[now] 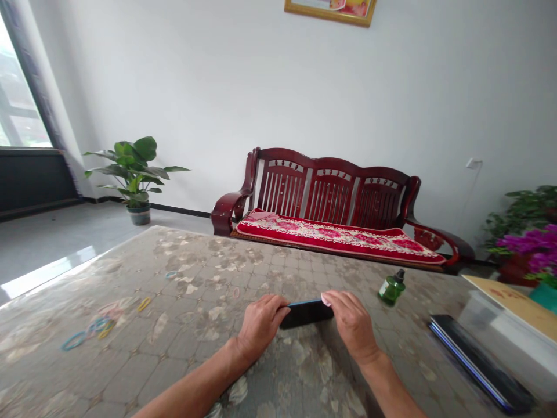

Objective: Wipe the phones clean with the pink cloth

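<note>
My left hand (260, 325) and my right hand (353, 325) hold a dark phone (307, 312) between them, one hand at each end, just above a patterned table top (195, 278). The phone has a thin blue edge along its top. My left fingers curl over its left end and my right fingertips press on its right end. The middle of the phone shows between the hands.
Coloured rubber bands (93, 329) lie scattered at the left of the table. A small green bottle (391, 287) stands to the right. A second dark phone (478, 363) and a box (513, 310) sit at the right edge. Beyond are a red wooden bench (331, 209) and potted plants (134, 174).
</note>
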The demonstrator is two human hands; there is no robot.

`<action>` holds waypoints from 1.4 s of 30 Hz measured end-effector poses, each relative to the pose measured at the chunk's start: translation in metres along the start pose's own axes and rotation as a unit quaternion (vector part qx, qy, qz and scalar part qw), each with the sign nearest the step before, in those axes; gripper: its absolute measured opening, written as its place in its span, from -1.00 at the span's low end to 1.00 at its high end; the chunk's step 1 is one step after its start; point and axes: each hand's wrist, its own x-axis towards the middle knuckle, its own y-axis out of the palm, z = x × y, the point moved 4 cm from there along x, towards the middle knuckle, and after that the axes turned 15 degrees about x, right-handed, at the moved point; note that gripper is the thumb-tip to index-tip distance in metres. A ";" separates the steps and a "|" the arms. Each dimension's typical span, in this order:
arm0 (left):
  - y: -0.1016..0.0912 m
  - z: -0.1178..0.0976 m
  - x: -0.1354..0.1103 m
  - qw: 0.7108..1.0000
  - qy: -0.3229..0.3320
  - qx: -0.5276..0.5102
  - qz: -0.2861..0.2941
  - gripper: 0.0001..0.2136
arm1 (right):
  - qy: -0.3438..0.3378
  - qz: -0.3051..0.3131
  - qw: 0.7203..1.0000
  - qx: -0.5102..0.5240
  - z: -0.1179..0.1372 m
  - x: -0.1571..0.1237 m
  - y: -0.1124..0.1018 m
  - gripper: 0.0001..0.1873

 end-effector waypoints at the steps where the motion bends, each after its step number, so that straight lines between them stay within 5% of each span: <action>1: 0.000 0.000 -0.001 1.000 0.005 0.000 -0.003 -0.91 | -0.004 -0.006 1.000 -0.005 0.002 0.000 0.000 -0.71; 12: -0.004 -0.004 -0.002 1.000 0.017 0.007 -0.014 -0.87 | -0.060 -0.003 0.998 0.007 0.062 0.018 0.033 -0.75; 21: -0.002 -0.001 -0.002 1.000 0.013 0.006 -0.020 -0.90 | 0.010 -0.043 0.998 -0.041 0.000 -0.005 -0.012 -0.71; 29: -0.002 0.000 -0.001 1.000 -0.005 0.007 -0.002 -0.87 | 0.024 -0.049 0.998 -0.018 0.006 -0.002 0.005 -0.73; 37: -0.008 -0.002 0.004 0.996 -0.074 -0.007 0.042 -0.88 | 0.264 -0.126 0.950 0.107 -0.048 -0.028 0.010 -0.71; 42: -0.003 0.006 0.007 0.984 -0.158 -0.039 0.071 -0.87 | 0.273 -0.122 0.950 0.090 -0.047 -0.033 0.014 -0.72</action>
